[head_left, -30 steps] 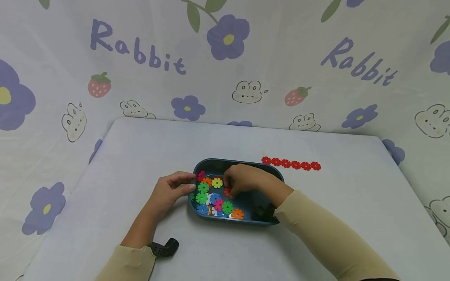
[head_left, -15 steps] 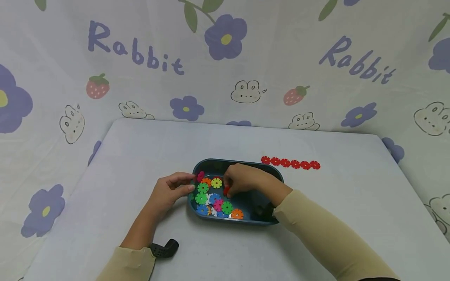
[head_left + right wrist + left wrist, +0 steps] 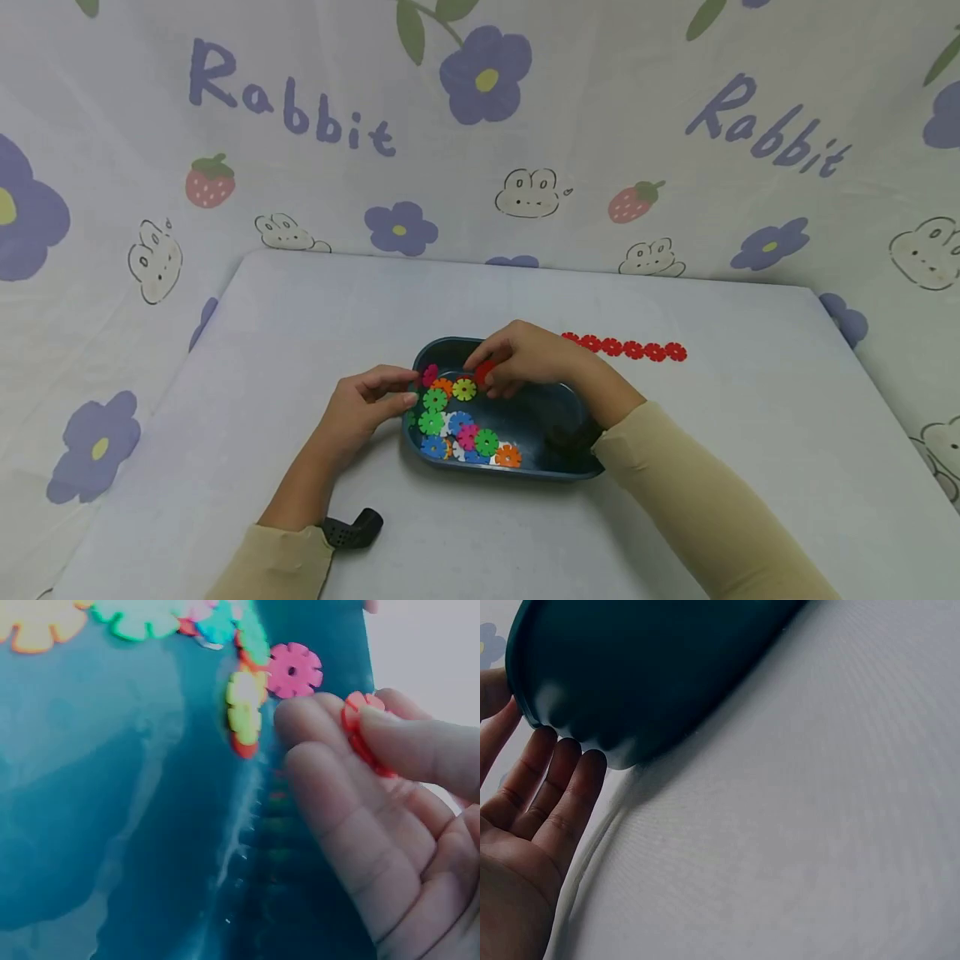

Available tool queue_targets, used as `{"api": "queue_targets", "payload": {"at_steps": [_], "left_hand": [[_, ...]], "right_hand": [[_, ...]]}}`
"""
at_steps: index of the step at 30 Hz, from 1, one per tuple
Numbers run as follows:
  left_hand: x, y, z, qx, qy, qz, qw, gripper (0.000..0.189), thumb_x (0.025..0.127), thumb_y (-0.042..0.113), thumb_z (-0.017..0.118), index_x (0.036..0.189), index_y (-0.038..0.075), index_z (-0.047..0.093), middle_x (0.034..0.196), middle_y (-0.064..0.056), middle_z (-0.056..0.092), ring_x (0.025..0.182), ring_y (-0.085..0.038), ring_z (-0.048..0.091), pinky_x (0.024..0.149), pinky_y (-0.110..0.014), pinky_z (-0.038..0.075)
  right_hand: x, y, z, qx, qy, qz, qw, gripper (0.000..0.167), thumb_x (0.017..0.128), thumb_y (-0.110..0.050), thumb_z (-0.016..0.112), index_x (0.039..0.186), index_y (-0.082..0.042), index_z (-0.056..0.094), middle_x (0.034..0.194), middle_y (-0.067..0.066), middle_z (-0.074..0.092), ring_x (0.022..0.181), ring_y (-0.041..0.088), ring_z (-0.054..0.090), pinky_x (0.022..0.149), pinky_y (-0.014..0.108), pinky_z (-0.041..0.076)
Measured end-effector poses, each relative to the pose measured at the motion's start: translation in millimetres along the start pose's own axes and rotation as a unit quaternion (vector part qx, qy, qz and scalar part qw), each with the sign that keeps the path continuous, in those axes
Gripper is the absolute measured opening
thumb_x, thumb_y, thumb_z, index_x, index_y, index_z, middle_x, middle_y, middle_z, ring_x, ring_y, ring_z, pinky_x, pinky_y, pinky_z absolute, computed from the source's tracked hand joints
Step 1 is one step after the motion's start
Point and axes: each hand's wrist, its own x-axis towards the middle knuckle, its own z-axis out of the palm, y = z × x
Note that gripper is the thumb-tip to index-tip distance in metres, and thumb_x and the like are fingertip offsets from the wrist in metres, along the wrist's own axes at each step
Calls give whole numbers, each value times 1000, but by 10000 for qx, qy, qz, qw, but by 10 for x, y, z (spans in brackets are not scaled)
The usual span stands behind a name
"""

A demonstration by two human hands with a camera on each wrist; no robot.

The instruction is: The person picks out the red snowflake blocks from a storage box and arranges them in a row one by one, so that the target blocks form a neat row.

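Note:
My right hand (image 3: 528,358) is over the far side of the dark blue-green tray (image 3: 547,473), pinching a red notched disc (image 3: 364,724) between thumb and finger. In the right wrist view, the other fingers extend below it. My left hand (image 3: 536,817) touches the outside of the tray's left end with its fingertips, fingers extended. Several notched plastic discs lie in the left half of the tray, among them a yellow disc (image 3: 464,389), a green disc (image 3: 486,442), an orange disc (image 3: 507,456) and a pink disc (image 3: 294,670) near the left end.
Behind the tray to the right, a row of red discs (image 3: 633,350) lies on the white table (image 3: 262,333); my right hand partly covers its left end. A black device (image 3: 352,529) sits on my left wrist. Patterned cloth (image 3: 315,192) hangs behind the table.
My right hand has lifted a red disc from the middle of the tray and moved toward the far rim. The left hand stays at the tray's left end.

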Motion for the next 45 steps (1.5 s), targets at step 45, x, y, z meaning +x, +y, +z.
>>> {"api": "queue_targets", "payload": {"at_steps": [45], "left_hand": [[1,-1,-27,87,21,-23,10000,35,87,23,76,118,9,70,119,-8,67,116,-17,59,86,-24,56]], "right_hand": [[-1596,1508,-1072,578,3952,1768,8996,75,86,-52,69,149,-19,44,143,7,53,128,19,49,105,30,46]]}}
